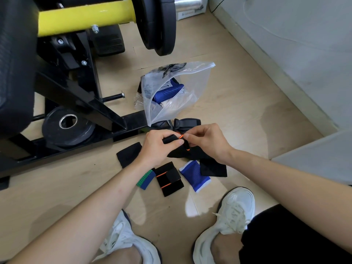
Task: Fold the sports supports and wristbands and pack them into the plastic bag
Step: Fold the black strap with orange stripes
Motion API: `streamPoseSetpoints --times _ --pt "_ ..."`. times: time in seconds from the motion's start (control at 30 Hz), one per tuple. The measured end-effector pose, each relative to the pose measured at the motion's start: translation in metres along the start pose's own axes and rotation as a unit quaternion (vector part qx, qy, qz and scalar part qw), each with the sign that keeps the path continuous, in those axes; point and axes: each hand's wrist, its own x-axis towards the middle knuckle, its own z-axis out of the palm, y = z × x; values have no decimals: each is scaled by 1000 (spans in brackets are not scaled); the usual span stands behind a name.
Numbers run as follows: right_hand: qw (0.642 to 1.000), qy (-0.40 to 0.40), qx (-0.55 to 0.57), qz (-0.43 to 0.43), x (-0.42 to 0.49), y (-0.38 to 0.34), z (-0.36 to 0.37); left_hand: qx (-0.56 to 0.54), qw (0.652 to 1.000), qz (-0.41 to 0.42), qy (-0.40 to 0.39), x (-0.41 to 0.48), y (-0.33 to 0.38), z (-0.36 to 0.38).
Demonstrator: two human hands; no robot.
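While the plastic bag [190,80] holds one blue support [167,92], I see left grip [160,147] and right grip [207,141] pinching one orange-trimmed strap [170,139]

A home gym: weight machine [76,77], weight plates [158,23], wood floor [228,103].

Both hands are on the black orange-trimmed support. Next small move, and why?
Probably finish the fold: press the pinched end down onto the roll. The left hand grips the rolled part of the black orange-trimmed support, the right hand pinches its orange edge, and its tail hangs unfolded. The plastic bag lies open beyond.
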Motion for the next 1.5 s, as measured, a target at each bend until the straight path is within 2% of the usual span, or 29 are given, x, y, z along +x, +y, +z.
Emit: streamPoseSetpoints --times 0.17,0.3,0.43,0.53,0.67,0.93,1.17,1.37,1.5 --pt "998 -14 -68 -11 1 -1 -1 -30 999 -32 2 0 0 0" --pt "997 16 -69 29 11 5 -22 -62 995 -74 22 2 -13 -11" --pt "998 -33 -43 12 6 2 -7 -63 996 -58 32 0 -13 -12" --pt "998 -3 -57 -26 0 1 8 -54 997 -38 35 -1 -8 -5" --pt "999 37 -30 -12 -1 -2 6 -47 998 -27 11 -1 -4 -2" --pt "1000 0 -14 5 -3 -7 6 -43 999 3 14 -2 1 1" --pt "997 -20 -72 -8 -3 -5 5 -22 999 -8 23 -3 1 5" --pt "990 11 -140 -4 1 2 -8 7 999 -29 24 1 -1 -3" --pt "983 87 -160 35 11 12 -42 12 995 -76 67 8 -17 -29"
